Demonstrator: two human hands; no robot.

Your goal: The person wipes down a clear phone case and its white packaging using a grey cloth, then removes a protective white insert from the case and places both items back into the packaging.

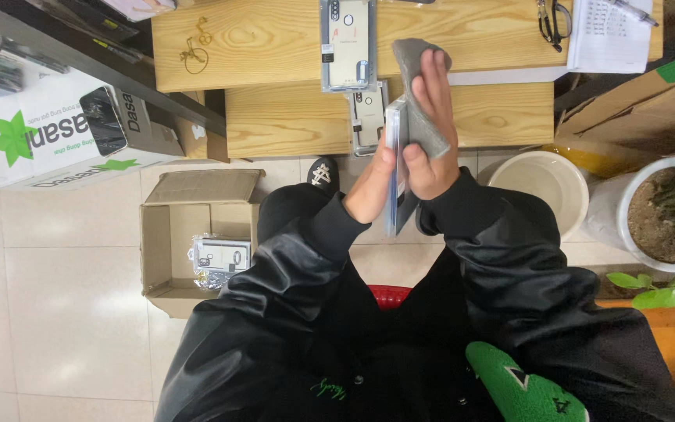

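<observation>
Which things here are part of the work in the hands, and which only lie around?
In use: left hand, phone, right hand, grey cloth.

Lying around: packaged phone cases, open carton, glasses, white bucket, potted plant.

A two-level light wooden desk (291,117) carries most of the things. On its upper level a clear packaged phone case (348,43) lies flat; left of it sits a small gold wire trinket (194,51), and well to its right a pair of glasses (552,22) beside a sheet of paper (607,35). Just below the packaged case, on the lower level, lies a second phone case (368,117). On the tiled floor (56,289), left of the desk, stands an open cardboard box (167,234).
</observation>
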